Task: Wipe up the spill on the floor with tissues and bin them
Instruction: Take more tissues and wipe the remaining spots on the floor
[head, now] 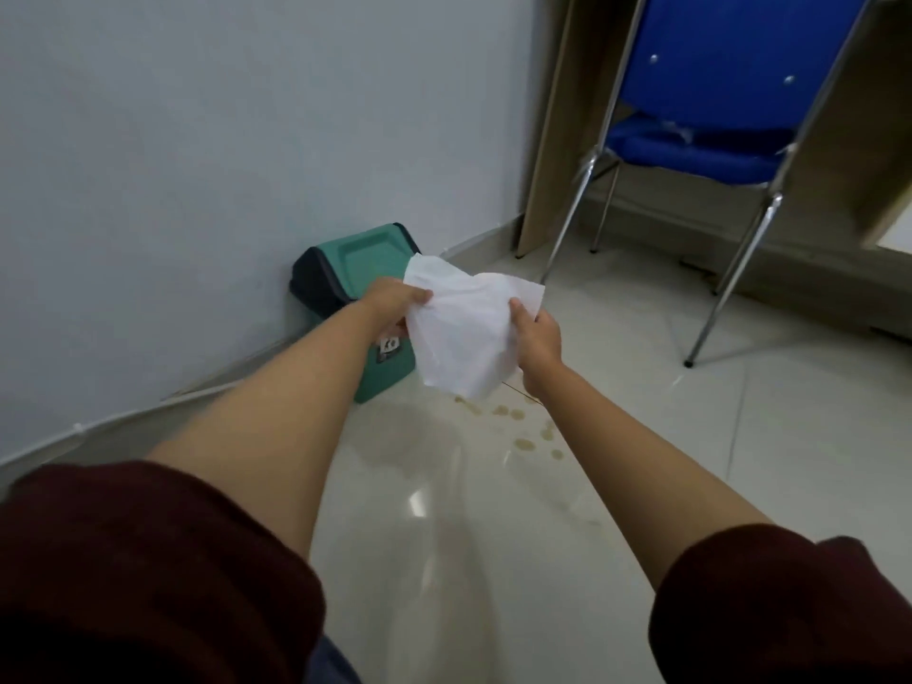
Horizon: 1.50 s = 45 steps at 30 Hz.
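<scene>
At the left of the frame is the wall, and against it, left of centre, stands the bin, green with a closed swing lid. The left hand has its grip pinching the left edge of the tissue; the right hand pinches the right edge. The tissue hangs open in the air between them, in the middle of the frame, partly before the bin. It looks clean and dry.

The spill lies on the floor just below the tissue, as many small yellowish drops going toward lower right.

What could go wrong, I think: one thin sheet may be not enough for so many drops, so it may soak and tear, or only smear the liquid wider. The drops are spread out, so some far ones could be missed. A wet floor is slippery for the feet also.

At the upper right stands a blue chair under a tabletop; its legs are near, but apart from the drops. Nothing blocks the way to the bin, only the lid must be pushed.
</scene>
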Tool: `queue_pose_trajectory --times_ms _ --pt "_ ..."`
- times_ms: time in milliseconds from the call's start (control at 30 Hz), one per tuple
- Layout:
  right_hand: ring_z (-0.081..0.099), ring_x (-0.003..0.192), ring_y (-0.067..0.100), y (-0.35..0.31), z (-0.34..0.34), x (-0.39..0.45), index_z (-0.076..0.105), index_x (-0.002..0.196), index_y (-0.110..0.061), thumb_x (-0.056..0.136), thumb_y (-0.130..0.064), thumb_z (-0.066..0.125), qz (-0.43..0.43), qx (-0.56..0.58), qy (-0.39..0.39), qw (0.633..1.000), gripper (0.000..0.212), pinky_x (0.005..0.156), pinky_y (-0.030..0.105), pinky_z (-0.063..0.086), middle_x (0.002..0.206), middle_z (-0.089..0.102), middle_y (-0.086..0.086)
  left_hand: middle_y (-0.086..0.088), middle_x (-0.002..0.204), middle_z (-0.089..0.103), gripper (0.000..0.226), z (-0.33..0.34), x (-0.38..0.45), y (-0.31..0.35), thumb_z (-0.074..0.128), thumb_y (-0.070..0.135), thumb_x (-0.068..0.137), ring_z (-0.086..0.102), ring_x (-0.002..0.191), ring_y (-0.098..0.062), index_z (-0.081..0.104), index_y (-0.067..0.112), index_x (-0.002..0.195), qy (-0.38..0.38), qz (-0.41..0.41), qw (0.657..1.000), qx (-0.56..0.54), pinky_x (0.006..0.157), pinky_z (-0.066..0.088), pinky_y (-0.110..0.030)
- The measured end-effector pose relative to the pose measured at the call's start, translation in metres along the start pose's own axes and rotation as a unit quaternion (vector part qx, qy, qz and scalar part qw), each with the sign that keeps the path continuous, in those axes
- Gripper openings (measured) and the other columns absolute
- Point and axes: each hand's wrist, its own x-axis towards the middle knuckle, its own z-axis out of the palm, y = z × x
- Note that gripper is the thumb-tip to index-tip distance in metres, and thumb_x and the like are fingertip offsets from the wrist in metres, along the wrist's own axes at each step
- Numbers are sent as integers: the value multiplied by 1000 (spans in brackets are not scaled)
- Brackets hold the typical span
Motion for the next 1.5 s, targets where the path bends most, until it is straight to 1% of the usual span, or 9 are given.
queue_pose_trajectory --times_ms 233,333,433,567,733,867,1033,1300,1500 --pt "47 75 21 73 -95 -14 51 75 -12 94 -35 54 -7 -122 108 987 30 69 33 38 73 53 2 -20 105 64 23 102 -21 -85 54 14 93 62 95 -34 63 0 109 42 39 996 65 83 54 -44" --pt "52 81 19 107 -128 -28 54 79 -20 94 -37 56 22 -144 126 981 23 73 33 43 82 59 -2 -11 87 61 13 130 -32 -132 57 13 90 57 82 -25 65 3 92 20 39 995 91 77 52 -41" --pt "49 75 17 136 -154 -42 50 71 -27 93 -37 57 26 -173 140 975 26 61 26 38 72 54 -8 -7 92 59 9 149 -38 -169 60 12 88 55 87 -24 60 7 96 10 20 994 107 77 48 -36" --pt "55 94 22 169 -184 -48 59 102 -15 96 -40 53 79 -219 125 964 26 84 34 43 99 61 1 -9 111 53 42 173 -40 -197 59 4 89 54 97 -26 35 10 122 -38 1 986 161 86 47 -32" --pt "54 111 29 193 -204 -45 58 121 -6 99 -26 50 103 -265 129 950 31 97 37 41 115 58 9 -4 99 51 29 195 -37 -221 53 -4 87 50 87 -16 41 21 96 -87 60 961 257 66 37 -18" --pt "57 100 33 204 -209 -32 63 101 -7 99 -28 49 119 -329 155 924 26 92 42 45 108 61 14 -6 104 55 20 206 -28 -235 52 -5 88 54 98 -15 66 8 94 -120 66 952 274 76 37 -11" --pt "57 102 26 208 -215 -14 63 98 -19 95 -32 56 107 -336 206 913 15 95 39 32 105 67 1 -3 135 48 41 211 -17 -244 58 11 90 42 128 -19 52 15 131 -131 100 930 328 108 30 -23" --pt "45 119 30 219 -220 14 63 118 -23 93 -35 59 124 -401 228 878 28 98 42 34 123 59 6 -1 151 28 63 222 -4 -264 62 35 86 21 138 -21 36 24 142 -120 107 886 436 115 21 -32" --pt "43 119 29 224 -197 11 58 121 -21 90 -22 59 34 -399 272 875 31 100 42 32 125 51 8 -2 157 18 56 216 -1 -263 54 38 92 14 142 -23 34 25 143 -64 98 911 395 116 17 -38"
